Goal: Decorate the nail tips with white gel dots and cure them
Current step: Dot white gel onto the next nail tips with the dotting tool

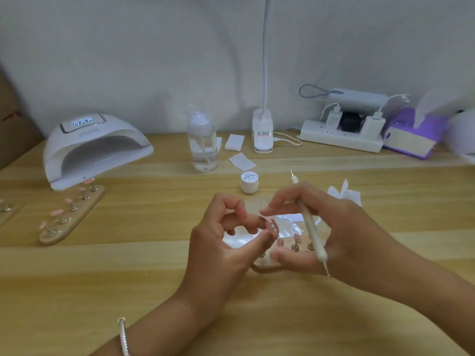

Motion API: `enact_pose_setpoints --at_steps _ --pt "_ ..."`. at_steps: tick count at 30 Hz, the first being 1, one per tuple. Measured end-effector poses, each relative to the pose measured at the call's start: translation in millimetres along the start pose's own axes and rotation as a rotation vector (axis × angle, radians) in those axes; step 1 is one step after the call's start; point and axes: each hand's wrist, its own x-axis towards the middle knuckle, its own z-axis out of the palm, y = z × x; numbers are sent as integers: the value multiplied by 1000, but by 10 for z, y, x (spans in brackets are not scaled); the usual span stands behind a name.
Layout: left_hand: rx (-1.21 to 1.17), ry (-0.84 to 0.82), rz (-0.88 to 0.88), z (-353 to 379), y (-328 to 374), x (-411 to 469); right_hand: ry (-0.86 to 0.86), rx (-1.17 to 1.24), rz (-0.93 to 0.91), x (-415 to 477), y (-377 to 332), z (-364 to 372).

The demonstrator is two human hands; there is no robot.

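Our left hand (218, 247) pinches the dotted nail tip (272, 227) over the table's (282, 317) middle; our right hand (334, 227) grips the dotting pen (308, 222). Likely uncured, the dots could smear if a finger slips.

I see a nail-art workstation: a wooden desk (154, 265) against a white wall (128, 60), a curing lamp (95, 147) far left of the left hand (218, 242), a gel pot (248, 182) just beyond the right hand (329, 227), and a power strip (339, 137) farther back.

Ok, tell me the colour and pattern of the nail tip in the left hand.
The nail tip is pink with white dots, seen in the head view.
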Motion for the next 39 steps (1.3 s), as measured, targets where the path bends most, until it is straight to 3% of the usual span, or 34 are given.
enact_pose_setpoints --at_steps 20,26,30,34,39 --pt "9 -118 14 9 72 -70 216 -21 -180 -184 107 70" --pt "391 -212 74 18 20 -74 311 57 -94 -188 267 -154" --pt "588 -248 95 11 -56 -71 187 -82 -43 -206 484 -439" --pt "716 -239 78 -23 -135 -84 70 -64 -28 -220 568 -456" --pt "698 -239 44 -30 -159 -69 7 -35 -7 -228 660 -442"
